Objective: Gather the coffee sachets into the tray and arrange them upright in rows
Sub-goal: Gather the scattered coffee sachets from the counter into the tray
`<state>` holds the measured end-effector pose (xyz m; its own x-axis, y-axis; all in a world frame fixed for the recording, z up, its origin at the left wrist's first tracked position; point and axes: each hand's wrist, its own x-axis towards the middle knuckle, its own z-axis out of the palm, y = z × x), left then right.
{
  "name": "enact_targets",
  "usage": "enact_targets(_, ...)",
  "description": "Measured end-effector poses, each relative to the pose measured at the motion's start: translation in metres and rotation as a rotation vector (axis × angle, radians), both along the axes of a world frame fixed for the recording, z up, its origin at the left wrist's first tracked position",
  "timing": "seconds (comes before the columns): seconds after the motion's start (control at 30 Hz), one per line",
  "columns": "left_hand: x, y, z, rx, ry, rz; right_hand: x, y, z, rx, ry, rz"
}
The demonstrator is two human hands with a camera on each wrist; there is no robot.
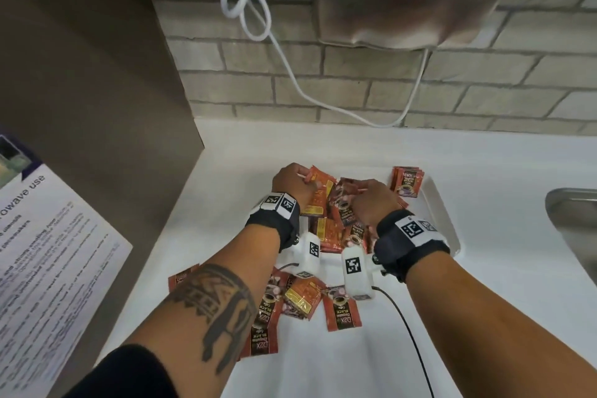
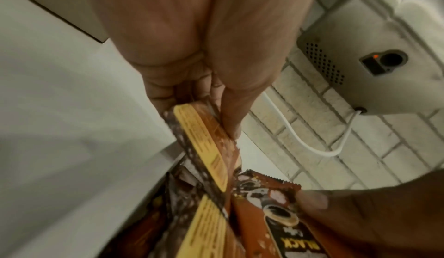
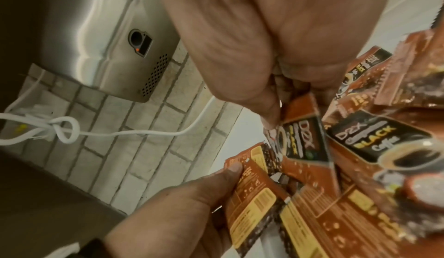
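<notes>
While both hands pinched sachets over the tray (image 1: 447, 220), left hand (image 1: 292, 182) fingers and right hand (image 1: 371, 200) fingers clamped; squaring edges first seemed wise, with loose sachets (image 1: 307, 296) on the surface.

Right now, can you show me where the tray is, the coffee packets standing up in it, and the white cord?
tray (image 1: 447, 216): head view, bare right rim.
standing sachets (image 1: 407, 180): head view, front face of the upright stack in the far corner.
white cord (image 1: 292, 73): head view, slack stretch hanging against the brick wall.

Right hand (image 3: 276, 57) pinching sachet (image 3: 304, 142) over pile.
</notes>
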<state>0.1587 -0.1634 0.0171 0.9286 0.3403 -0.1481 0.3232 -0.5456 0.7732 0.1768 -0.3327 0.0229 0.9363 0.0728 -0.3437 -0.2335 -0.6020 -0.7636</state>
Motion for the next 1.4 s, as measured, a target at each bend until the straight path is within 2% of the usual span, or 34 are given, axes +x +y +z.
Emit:
enact_targets(0.07,0.0,-0.005,0.002,0.035,-0.017,0.005,0.001,-0.002,-0.004,-0.066,-0.071,-0.019)
enact_targets(0.23,-0.006,-0.015,0.007,0.023,-0.099,-0.038,0.005,-0.008,-0.01,-0.119,-0.054,0.015)
enact_targets(0.43,-0.009,0.0,0.005,0.013,-0.074,-0.091,0.003,-0.015,-0.017,-0.144,-0.032,-0.007)
enact_targets(0.53,-0.016,0.013,0.007,-0.023,-0.08,-0.111,-0.001,-0.014,-0.014,-0.243,-0.101,0.007)
enact_targets(0.6,-0.023,0.028,0.006,-0.041,-0.101,-0.075,-0.006,-0.012,-0.008,-0.242,-0.19,0.012)
enact_targets(0.63,-0.029,0.037,0.005,-0.038,-0.113,-0.062,-0.009,-0.011,-0.006,-0.237,-0.257,0.034)
enact_targets(0.7,-0.046,0.059,0.002,-0.013,-0.104,-0.063,-0.022,-0.006,0.002,-0.276,-0.389,0.189)
enact_targets(0.8,-0.086,0.087,-0.004,0.098,0.086,-0.163,-0.058,0.002,0.019,-0.187,-0.501,0.453)
enact_targets(0.9,-0.121,0.086,-0.009,0.177,0.285,-0.373,-0.093,-0.008,0.027,-0.077,-0.378,0.632)
enact_targets(0.97,-0.136,0.075,-0.012,0.198,0.377,-0.478,-0.109,-0.011,0.025,-0.202,-0.265,0.803)
enact_targets(1.1,-0.147,0.057,-0.022,0.45,0.429,-0.637,-0.128,-0.011,0.006,-0.522,-0.163,0.984)
enact_targets(1.23,-0.143,0.054,-0.026,0.461,0.388,-0.615,-0.135,-0.013,-0.018,-0.703,-0.171,0.997)
enact_targets(1.4,-0.139,0.062,-0.03,0.343,0.298,-0.527,-0.133,-0.019,-0.026,-0.637,-0.173,0.882)
